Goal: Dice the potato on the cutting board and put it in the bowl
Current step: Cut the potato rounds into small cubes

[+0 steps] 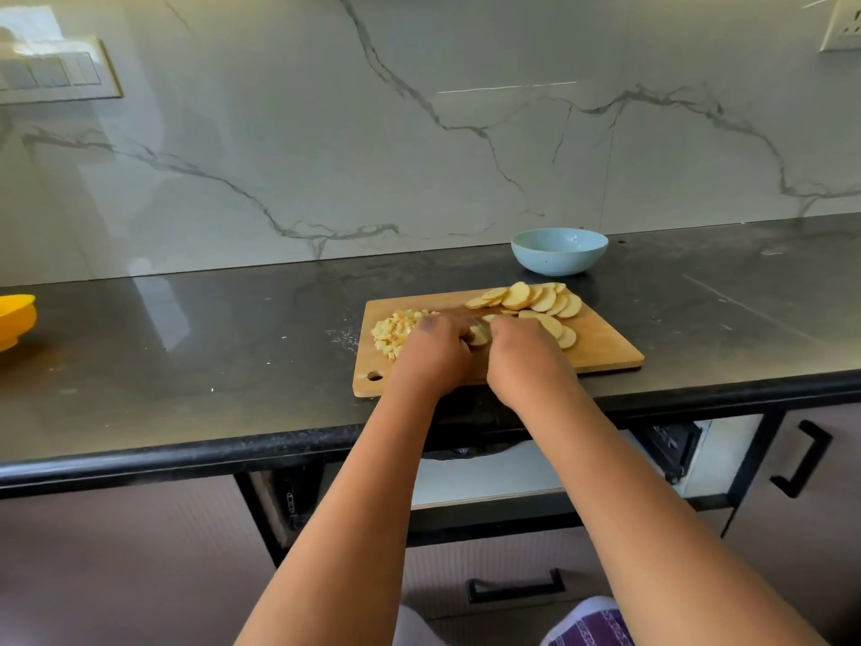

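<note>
A wooden cutting board (pixel 605 347) lies on the dark counter. Round potato slices (pixel 536 298) are fanned along its far right side. A heap of small potato dice (pixel 393 331) sits at its left. My left hand (pixel 433 352) is closed over a small stack of slices (pixel 478 336) in the board's middle. My right hand (pixel 529 361) is curled shut right beside that stack. A thin blade-like strip, the knife (pixel 454 310), shows just past my left fingers; its handle is hidden. The light blue bowl (pixel 559 261) stands behind the board, near the wall, and no potato is visible inside it.
An orange bowl (pixel 14 319) sits at the counter's far left edge. A marble wall rises behind the counter, with a switch panel (pixel 56 72) at upper left and a socket (pixel 843 25) at upper right. Drawers with black handles (pixel 515 587) are below the counter edge.
</note>
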A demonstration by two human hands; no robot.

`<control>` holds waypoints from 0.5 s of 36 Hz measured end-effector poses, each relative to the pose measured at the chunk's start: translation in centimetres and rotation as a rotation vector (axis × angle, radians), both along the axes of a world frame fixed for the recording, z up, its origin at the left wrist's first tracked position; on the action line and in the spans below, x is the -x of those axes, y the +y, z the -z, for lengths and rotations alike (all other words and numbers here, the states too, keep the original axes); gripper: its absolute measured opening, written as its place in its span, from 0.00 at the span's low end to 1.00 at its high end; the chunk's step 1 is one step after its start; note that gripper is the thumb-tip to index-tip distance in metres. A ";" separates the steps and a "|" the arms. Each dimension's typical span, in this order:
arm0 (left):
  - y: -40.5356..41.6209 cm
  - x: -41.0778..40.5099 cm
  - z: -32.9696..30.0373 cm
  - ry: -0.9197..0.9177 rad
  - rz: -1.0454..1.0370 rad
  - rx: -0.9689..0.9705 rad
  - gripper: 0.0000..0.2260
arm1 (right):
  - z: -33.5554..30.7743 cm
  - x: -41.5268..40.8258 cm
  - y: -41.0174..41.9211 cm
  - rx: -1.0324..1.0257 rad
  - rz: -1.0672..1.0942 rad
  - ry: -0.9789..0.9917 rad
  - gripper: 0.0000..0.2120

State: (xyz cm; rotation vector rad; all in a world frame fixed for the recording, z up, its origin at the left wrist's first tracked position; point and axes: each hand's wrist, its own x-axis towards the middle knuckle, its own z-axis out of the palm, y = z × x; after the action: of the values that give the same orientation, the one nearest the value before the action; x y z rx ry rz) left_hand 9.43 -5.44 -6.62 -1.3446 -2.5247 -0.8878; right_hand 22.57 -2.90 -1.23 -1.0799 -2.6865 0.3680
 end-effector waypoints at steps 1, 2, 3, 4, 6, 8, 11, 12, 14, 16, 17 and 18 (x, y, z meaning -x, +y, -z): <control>0.0 0.0 0.0 -0.004 0.000 0.005 0.12 | -0.4 -0.3 0.1 0.025 0.011 -0.024 0.16; 0.0 0.0 0.0 -0.009 0.001 0.010 0.12 | -0.6 -0.8 0.1 0.036 0.018 -0.050 0.17; 0.0 0.1 0.0 -0.013 0.001 0.014 0.13 | -0.6 -1.5 0.0 0.039 0.023 -0.069 0.17; 0.0 0.1 0.0 -0.016 0.000 0.014 0.14 | -0.5 -2.4 0.0 0.039 0.027 -0.081 0.17; 0.0 0.2 0.1 -0.026 -0.007 0.002 0.16 | -0.2 -3.9 0.0 0.040 0.035 -0.067 0.15; -0.1 0.2 0.2 -0.037 -0.011 -0.013 0.17 | 0.2 -5.0 -0.1 0.053 0.029 -0.005 0.13; -0.4 0.0 0.4 -0.010 -0.002 -0.025 0.17 | 0.8 -5.3 -0.1 0.023 0.018 0.132 0.10; -0.5 -0.1 0.4 0.001 -0.001 -0.033 0.17 | 1.0 -5.2 -0.1 0.014 0.014 0.160 0.10; -0.6 -0.3 0.3 0.009 -0.006 -0.045 0.17 | 1.2 -4.7 -0.1 0.023 0.005 0.134 0.12; -0.6 -0.5 0.2 0.004 -0.005 -0.045 0.17 | 1.2 -4.2 0.0 0.050 -0.001 0.079 0.15; -0.6 -0.5 0.2 0.001 -0.001 -0.043 0.16 | 1.3 -3.9 0.0 0.049 -0.005 0.071 0.16; -0.6 -0.5 0.2 -0.001 0.000 -0.038 0.15 | 1.3 -3.6 0.0 0.037 -0.009 0.069 0.17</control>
State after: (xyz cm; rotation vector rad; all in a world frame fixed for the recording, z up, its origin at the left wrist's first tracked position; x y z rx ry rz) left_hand 9.91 -6.05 -6.83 -1.3333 -2.4949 -0.9320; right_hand 26.20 -2.91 -2.50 -1.0459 -2.6344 0.4506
